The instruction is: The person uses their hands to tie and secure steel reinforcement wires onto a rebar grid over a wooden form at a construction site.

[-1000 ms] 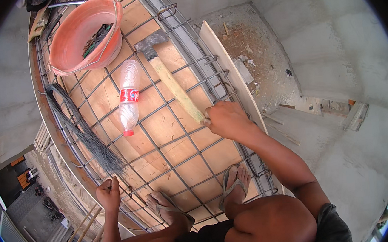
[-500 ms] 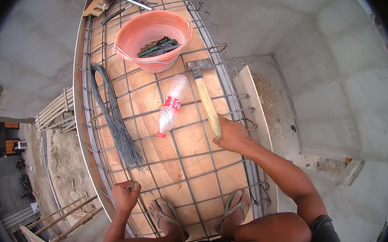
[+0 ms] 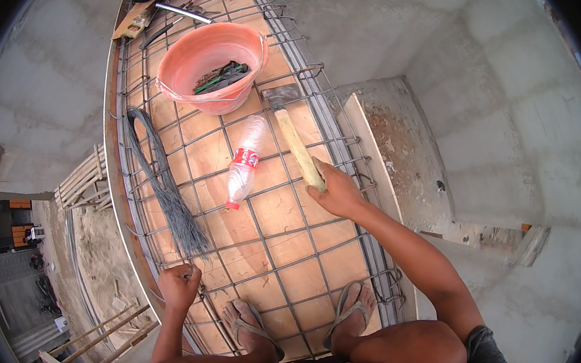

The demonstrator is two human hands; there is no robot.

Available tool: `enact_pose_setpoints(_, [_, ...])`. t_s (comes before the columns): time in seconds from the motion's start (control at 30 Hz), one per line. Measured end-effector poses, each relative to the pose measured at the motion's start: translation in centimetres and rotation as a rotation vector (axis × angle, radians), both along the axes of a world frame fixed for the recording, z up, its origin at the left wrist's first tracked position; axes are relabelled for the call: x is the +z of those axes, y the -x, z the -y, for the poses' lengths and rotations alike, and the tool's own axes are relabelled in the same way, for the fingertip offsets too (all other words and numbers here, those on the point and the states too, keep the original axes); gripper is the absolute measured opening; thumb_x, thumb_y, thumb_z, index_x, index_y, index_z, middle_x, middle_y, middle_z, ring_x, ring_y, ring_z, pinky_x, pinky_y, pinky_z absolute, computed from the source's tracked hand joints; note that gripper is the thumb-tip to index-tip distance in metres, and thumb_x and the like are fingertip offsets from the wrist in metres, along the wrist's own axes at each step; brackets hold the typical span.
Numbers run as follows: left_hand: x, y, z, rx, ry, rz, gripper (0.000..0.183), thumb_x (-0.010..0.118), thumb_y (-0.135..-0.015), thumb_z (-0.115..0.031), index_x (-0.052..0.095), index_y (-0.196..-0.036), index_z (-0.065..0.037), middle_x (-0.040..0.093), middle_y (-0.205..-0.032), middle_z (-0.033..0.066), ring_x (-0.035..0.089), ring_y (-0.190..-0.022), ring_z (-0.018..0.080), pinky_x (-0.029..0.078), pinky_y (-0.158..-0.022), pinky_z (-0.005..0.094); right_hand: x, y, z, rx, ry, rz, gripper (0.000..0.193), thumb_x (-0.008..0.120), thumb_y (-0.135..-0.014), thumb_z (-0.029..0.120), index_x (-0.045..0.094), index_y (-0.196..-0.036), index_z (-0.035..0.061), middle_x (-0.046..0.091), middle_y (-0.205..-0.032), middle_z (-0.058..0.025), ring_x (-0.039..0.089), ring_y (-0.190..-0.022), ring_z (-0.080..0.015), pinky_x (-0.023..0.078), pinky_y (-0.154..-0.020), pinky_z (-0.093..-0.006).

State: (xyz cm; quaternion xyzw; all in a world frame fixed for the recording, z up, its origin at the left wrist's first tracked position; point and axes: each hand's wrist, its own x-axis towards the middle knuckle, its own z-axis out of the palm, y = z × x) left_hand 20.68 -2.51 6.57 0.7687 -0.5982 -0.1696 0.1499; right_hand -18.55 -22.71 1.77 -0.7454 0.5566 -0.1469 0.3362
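Hammer [image 3: 294, 140] gripped in right hand [image 3: 337, 190]; plastic bottle [image 3: 245, 158] near handle.

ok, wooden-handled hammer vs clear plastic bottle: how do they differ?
The dark-headed, pale wooden-handled hammer is held in the right hand; the clear plastic bottle is untouched. The hammer is opaque; the bottle is see-through. The hammer's near end leans right, the bottle's capped near end left. Both are elongated, over the grey steel grid.

Hammer handle [image 3: 296, 146] matt wood; bottle [image 3: 243, 161] glossy plastic; rebar [image 3: 263, 238] dull metal.
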Motion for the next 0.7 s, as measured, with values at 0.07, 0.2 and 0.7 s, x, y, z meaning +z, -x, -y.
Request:
enact_pose_setpoints(0.07, [-0.1, 0.0, 0.0, -0.006, -0.001, 0.013, 0.024, 0.075, -0.079, -0.019, 0.066, -0.063, -0.004, 0.059, -0.057, 0.0153, 0.060, -0.051, 0.0350, 0.046, -0.051, 0.0410, 0.2, 0.2, 0.5, -0.049, 0.058, 0.131, 0.070, 0.065, -0.090, 0.026, 0.043, -0.150, -0.0028, 0.066, -0.123, -0.0276, 0.064, -0.112, -0.0433, 0.052, -0.096, -0.0487])
enact_pose_setpoints(0.2, [0.0, 0.0, -0.2, -0.002, -0.029, 0.019, 0.025, 0.074, -0.080, -0.019, 0.066, -0.063, -0.004, 0.058, -0.056, 0.0160, 0.059, -0.050, 0.0356, 0.046, -0.051, 0.0410, 1.1, 0.5, 2.3, -0.058, -0.045, 0.148, 0.065, 0.065, -0.092, 0.025, 0.047, -0.147, -0.0040, 0.067, -0.121, -0.0291, 0.064, -0.113, -0.0445, 0.051, -0.096, -0.0484])
enact_pose_setpoints(0.7, [3.0, 1.1, 0.9, -0.032, 0.011, 0.019, 0.031, 0.073, -0.082, -0.012, 0.054, -0.060, 0.000, 0.049, -0.054, 0.0159, 0.048, -0.046, 0.0327, 0.039, -0.049, 0.0400, 4.9, 1.1, -1.8, -0.050, -0.048, 0.220, 0.022, 0.070, -0.092, 0.015, 0.071, -0.109, 0.0018, 0.069, -0.106, -0.0121, 0.064, -0.100, -0.0337, 0.048, -0.089, -0.0455])
